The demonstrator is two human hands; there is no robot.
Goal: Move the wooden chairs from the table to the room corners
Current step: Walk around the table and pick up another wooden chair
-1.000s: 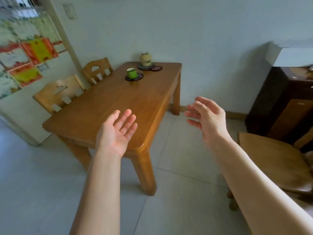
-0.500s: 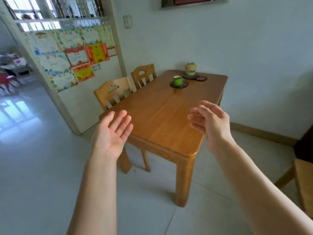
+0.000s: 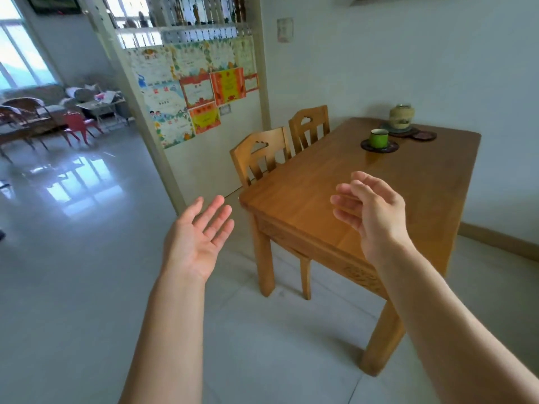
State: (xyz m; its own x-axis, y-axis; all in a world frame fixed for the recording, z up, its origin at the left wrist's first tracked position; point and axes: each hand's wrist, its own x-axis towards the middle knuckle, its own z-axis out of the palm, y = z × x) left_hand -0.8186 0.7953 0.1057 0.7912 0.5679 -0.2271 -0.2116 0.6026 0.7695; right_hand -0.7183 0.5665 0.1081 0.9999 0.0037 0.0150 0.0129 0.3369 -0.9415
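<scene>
Two wooden chairs are tucked in along the left side of the wooden table [image 3: 320, 199]. The nearer chair [image 3: 261, 154] shows its carved back; the farther chair [image 3: 310, 126] stands behind it, close to the wall. My left hand [image 3: 198, 237] is held out, palm up and fingers apart, over the floor just left of the table's near corner. Over the near end of the tabletop my right hand [image 3: 370, 214] hovers with loosely curled fingers and nothing in it. Neither hand touches a chair.
A green cup [image 3: 379, 138] on a dark coaster and a ceramic jar [image 3: 402, 115] sit at the table's far end. A partition wall [image 3: 201, 112] covered in colourful certificates stands behind the chairs. Left of it, shiny tiled floor [image 3: 73, 228] leads to a room with more furniture.
My view has swung left: the table now sits right of centre and the doorway room has come into sight. The chair and dark cabinet at the right have left the frame. Both hands stay empty.
</scene>
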